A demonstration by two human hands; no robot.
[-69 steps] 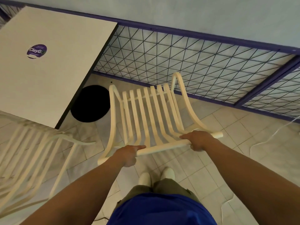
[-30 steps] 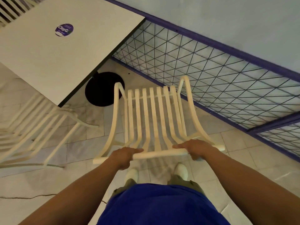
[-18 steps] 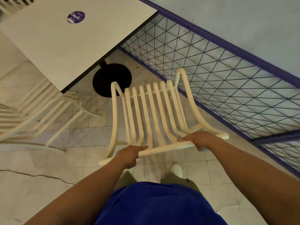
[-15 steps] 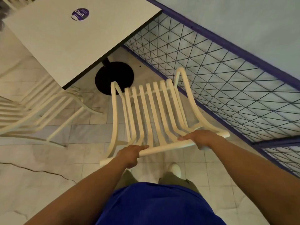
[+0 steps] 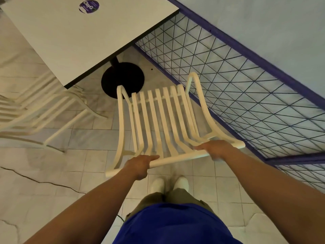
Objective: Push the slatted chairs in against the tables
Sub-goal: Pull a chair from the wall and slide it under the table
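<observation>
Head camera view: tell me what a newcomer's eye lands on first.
The cream slatted chair at centre, its top rail gripped by the left hand and the right hand. Beyond it, upper left, stands the white table with a purple sticker on a black round base. A dark wire-mesh fence runs diagonally on the right.

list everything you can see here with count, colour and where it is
slatted chair: 1, cream, centre, held by its top rail
second slatted chair: 1, cream, left, partly under the table
table: 1, white top with dark edge, upper left
sticker: 1, purple, on the table top
table base: 1, black, round, on the floor under the table
mesh fence: 1, dark wire with purple frame, right
floor: pale tiles
shoes: 2, white, bottom centre
left hand: 1, gripping the rail
right hand: 1, gripping the rail
</observation>
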